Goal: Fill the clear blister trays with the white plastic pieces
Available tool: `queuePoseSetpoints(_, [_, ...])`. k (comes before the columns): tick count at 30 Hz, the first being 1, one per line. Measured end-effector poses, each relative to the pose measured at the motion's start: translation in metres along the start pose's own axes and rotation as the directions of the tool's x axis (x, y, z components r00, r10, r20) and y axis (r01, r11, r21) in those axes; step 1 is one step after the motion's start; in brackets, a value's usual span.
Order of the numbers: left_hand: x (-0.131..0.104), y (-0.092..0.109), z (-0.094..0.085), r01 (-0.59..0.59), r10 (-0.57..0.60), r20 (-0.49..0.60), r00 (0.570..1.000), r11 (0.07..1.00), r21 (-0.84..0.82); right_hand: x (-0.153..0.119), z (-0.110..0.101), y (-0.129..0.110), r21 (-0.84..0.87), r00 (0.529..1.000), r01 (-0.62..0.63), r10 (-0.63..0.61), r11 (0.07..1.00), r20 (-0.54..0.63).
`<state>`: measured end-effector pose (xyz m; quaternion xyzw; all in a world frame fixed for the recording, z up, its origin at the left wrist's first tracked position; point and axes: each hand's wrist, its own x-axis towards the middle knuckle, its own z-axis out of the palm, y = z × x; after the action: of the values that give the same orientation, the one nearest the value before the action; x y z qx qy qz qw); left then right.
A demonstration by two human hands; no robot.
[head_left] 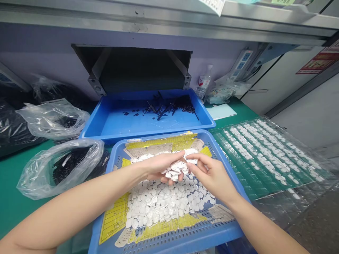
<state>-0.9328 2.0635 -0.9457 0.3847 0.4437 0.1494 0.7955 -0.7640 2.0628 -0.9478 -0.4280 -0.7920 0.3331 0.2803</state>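
Over a blue perforated basket (233,227) my left hand (165,165) is cupped round a heap of small white square plastic pieces (173,171). My right hand (209,173) is closed in a pinch at the heap's right side, with a white piece (192,161) at its thumb and fingertips. Beneath both hands, many loose white pieces (164,204) of the same kind cover the basket's bottom, some flat and some tilted. Yellow and white labels (115,220) line the basket.
Behind the basket stands a blue tray (119,120) with black plastic parts (169,107). Open plastic bags (29,176) of black parts lie at left. On the right, a clear sheet tray (265,155) carries rows of white pieces. A bottle (203,83) stands at the back.
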Motion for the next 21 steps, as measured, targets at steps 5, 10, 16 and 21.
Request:
queuePoseSetpoints(5, [-0.0019,-0.0006,0.0029,-0.02,0.023,-0.028,0.999,0.995,0.094,0.0006,0.0044,-0.003,-0.064,0.996,0.0,0.006,0.998,0.094])
queuePoseSetpoints(10, [-0.0027,-0.0022,0.0047,-0.044,0.044,0.003,0.999,0.991,0.124,0.0005,0.0073,-0.0057,-0.056,0.995,0.045,-0.04,0.997,0.089])
queuePoseSetpoints(16, [-0.0036,0.0012,0.0044,-0.044,0.042,0.028,0.999,0.997,0.067,0.0032,0.0031,-0.0042,-0.003,0.998,-0.031,0.031,1.0,0.063])
queuePoseSetpoints(21, [-0.0037,0.0024,0.0039,-0.145,0.145,0.016,0.989,0.987,0.068,0.0039,0.0001,-0.0037,0.035,0.993,-0.087,0.084,0.996,0.077])
